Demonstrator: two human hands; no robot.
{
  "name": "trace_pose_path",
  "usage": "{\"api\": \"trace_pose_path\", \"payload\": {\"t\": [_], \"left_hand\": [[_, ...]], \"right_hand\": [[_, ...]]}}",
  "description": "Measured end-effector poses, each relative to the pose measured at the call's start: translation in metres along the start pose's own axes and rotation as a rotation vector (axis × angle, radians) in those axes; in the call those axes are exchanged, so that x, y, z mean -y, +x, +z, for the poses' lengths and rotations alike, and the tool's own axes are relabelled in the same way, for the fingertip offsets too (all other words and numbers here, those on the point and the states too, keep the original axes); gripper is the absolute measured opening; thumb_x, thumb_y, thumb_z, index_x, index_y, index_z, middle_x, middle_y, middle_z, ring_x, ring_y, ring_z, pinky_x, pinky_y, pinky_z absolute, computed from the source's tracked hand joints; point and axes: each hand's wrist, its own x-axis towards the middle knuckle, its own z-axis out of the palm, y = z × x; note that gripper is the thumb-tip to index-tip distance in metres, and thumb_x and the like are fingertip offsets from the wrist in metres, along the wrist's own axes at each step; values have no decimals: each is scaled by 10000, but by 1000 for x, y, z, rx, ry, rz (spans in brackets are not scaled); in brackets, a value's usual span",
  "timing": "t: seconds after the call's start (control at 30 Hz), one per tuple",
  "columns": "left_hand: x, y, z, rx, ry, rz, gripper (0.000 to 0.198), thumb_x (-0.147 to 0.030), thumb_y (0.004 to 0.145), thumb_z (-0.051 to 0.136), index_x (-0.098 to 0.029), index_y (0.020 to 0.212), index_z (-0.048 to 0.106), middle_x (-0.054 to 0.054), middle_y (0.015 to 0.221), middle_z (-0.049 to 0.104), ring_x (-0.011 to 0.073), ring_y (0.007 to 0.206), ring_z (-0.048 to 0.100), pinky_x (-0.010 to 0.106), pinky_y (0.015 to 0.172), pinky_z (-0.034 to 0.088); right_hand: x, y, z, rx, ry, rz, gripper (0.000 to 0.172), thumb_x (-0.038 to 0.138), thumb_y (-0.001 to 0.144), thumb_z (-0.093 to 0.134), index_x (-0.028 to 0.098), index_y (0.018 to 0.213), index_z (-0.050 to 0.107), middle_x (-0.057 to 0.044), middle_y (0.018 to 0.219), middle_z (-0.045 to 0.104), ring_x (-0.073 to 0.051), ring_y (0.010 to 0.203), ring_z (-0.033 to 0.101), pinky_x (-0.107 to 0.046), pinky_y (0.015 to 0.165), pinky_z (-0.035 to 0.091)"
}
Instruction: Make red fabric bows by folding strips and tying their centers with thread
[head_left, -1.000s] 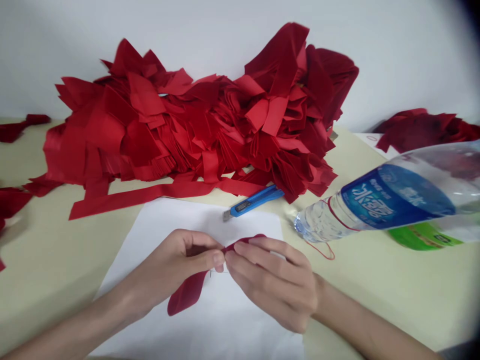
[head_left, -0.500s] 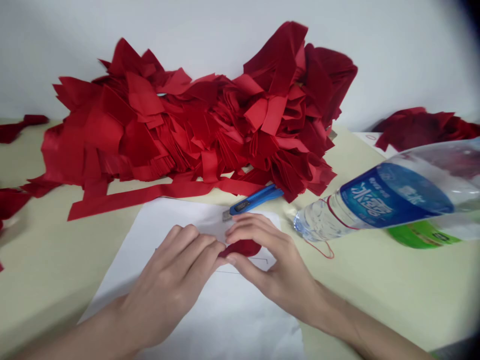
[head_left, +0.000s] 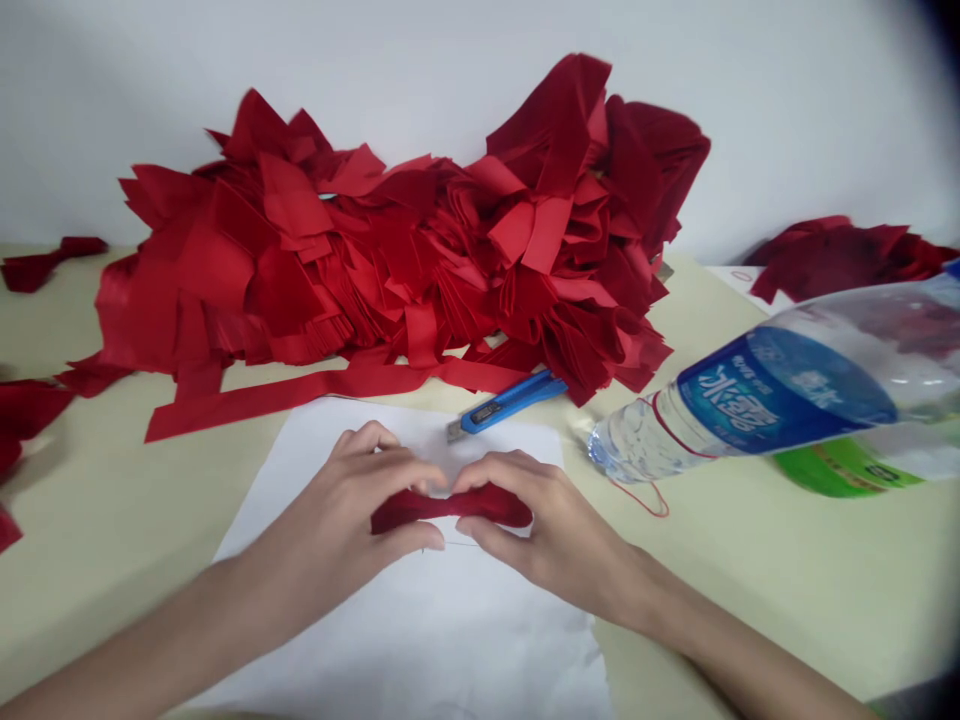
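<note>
A folded strip of dark red cloth point(head_left: 450, 508) lies lengthwise between my hands, just above the white paper sheet point(head_left: 480, 610). My left hand point(head_left: 337, 510) pinches its left part between thumb and fingers. My right hand point(head_left: 544, 525) grips its right end the same way. The fingertips of both hands nearly meet above the strip. A thin dark pencil line on the paper runs just below the strip. The nearest other object is a blue utility knife point(head_left: 506, 405), lying beyond the paper's top edge.
A large heap of cut red cloth pieces point(head_left: 420, 270) with long loose strips stands beyond the paper. A clear plastic water bottle point(head_left: 757, 400) with a blue label lies at right over a green package point(head_left: 840, 470). More red cloth point(head_left: 840, 260) lies at far right, against the white wall.
The red cloth, hanging as a loose piece a second ago, is now folded into a flat strip. My hands have come down and spread along it, holding it lengthwise.
</note>
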Motion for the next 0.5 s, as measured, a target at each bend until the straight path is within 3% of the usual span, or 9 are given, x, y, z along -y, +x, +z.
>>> {"api": "trace_pose_path", "payload": {"t": [0.1,0.17,0.23,0.33,0.5], "left_hand": [[13,4,-17,138,-235,-243,399,-342,738,673,-319,1126,584,-7,937,652,212,935,572,336,799,460],[22,4,-30,283,-421,-402,328,-380,768,626,-310,1087,600,-15,849,657,194,826,610,295,710,478],[27,2,-38,345,-551,-485,238,-354,779,611,-285,1006,625,-13,845,657,177,778,614,268,664,478],[31,-5,-40,336,-532,-501,149,-305,776,613,-258,914,642,-7,848,651,164,772,603,251,656,464],[38,-19,-37,275,-482,-505,135,-318,766,628,-249,881,634,1,860,637,173,824,597,265,691,470]], "right_hand": [[1,1,-2,32,28,71,149,153,808,587,209,945,605,30,840,647,-111,688,564,-241,665,439],[1,1,-4,52,62,123,140,177,812,591,207,948,605,26,836,642,-108,671,562,-232,632,437],[0,2,-7,79,107,168,160,222,802,622,211,961,608,23,859,645,-113,712,576,-232,655,446],[-6,2,-12,141,178,233,182,292,789,649,212,950,620,21,890,646,-123,797,588,-232,700,451],[-16,-3,-19,173,174,326,87,239,818,584,192,873,633,20,832,636,-102,698,563,-223,647,449]]}}
